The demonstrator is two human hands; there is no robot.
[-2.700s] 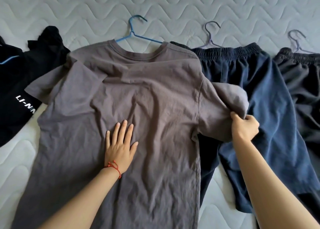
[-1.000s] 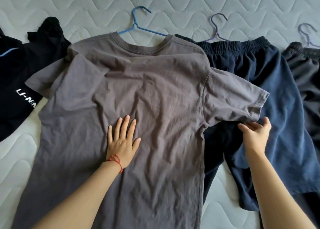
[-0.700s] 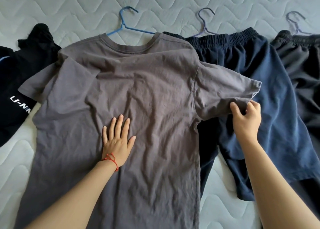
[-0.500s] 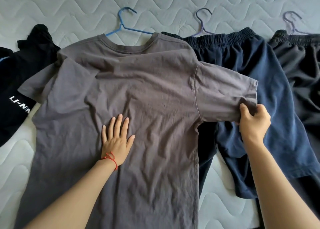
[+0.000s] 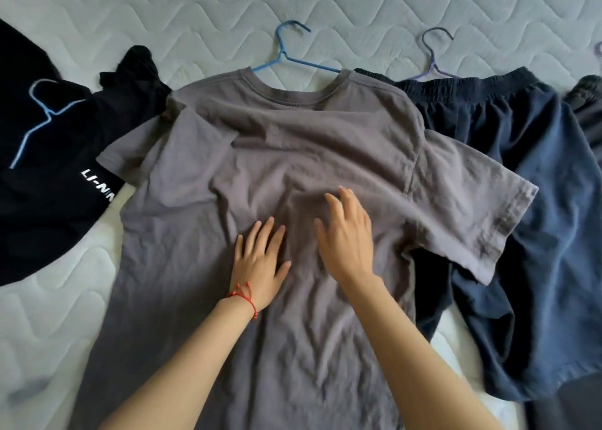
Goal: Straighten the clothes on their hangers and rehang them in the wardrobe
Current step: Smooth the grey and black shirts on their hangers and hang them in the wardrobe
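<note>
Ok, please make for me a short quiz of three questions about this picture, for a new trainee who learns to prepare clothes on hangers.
1. True or false: both hands lie on the grey T-shirt.
2. Which garment does the T-shirt's right sleeve lie over?
A. the black garment with white letters
B. the navy shorts
C. none
3. Fill in: the hook of the T-shirt's hanger is ____ in colour.

Key
1. True. The left hand lies flat on the chest; the right hand, beside it, has its fingers spread, and neither grips the cloth.
2. B, the navy shorts.
3. Blue.
</note>
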